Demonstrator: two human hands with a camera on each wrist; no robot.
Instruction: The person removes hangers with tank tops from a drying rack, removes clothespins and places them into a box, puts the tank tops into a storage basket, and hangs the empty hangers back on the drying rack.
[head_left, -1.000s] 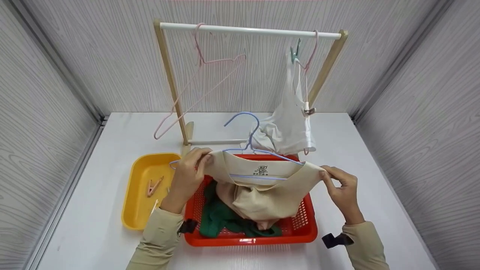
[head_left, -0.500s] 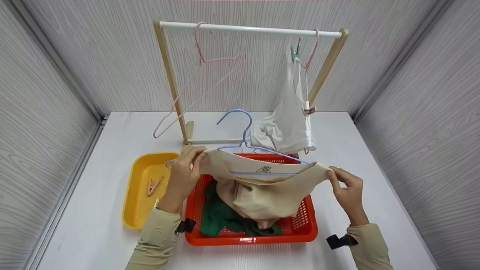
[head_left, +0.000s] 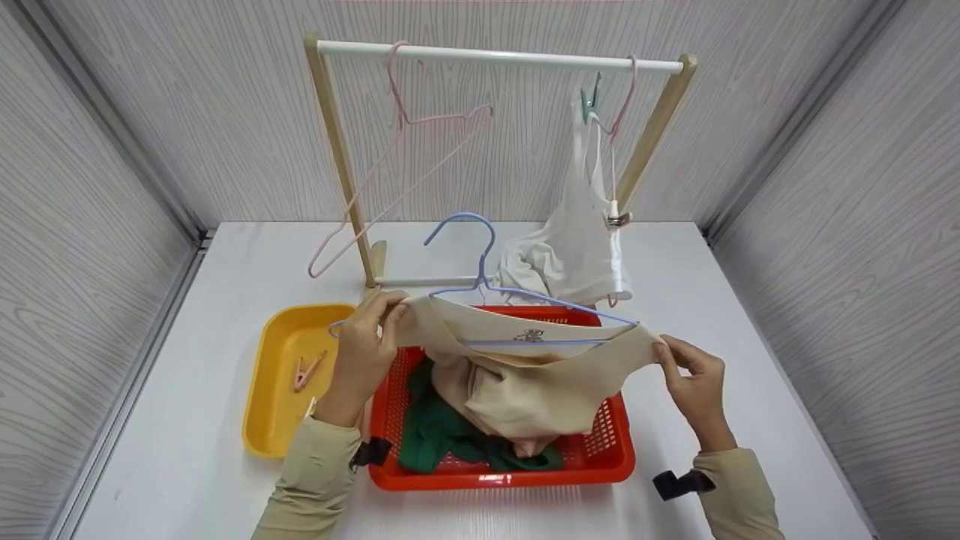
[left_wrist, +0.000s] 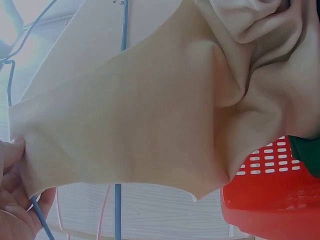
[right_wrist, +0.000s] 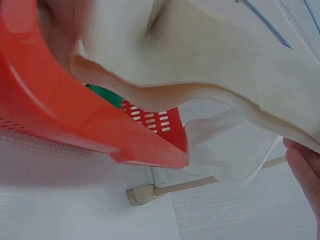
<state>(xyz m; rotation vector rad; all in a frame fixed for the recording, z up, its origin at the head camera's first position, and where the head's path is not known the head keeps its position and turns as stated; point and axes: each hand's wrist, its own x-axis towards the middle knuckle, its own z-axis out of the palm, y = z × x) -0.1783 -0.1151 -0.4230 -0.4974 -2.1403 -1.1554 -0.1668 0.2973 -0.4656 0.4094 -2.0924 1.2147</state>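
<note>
Fingers of the left hand (head_left: 362, 356) and right hand (head_left: 694, 381), nearly closed, pinch the beige top (head_left: 517, 397). Uneven pulling could slip its neckline off the blue clothes hanger (head_left: 481, 276).

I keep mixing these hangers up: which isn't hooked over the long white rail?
The thin blue hanger, partly inside the beige fabric garment; both thin pink hangers hook over the rail.

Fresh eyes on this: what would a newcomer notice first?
Probably the beige garment stretched between the left hand and the right hand, with a blue hanger through its neck opening. Below, the bright red basket holds green cloth. Beyond, white cloth hangs at the right end of the rack.
</note>
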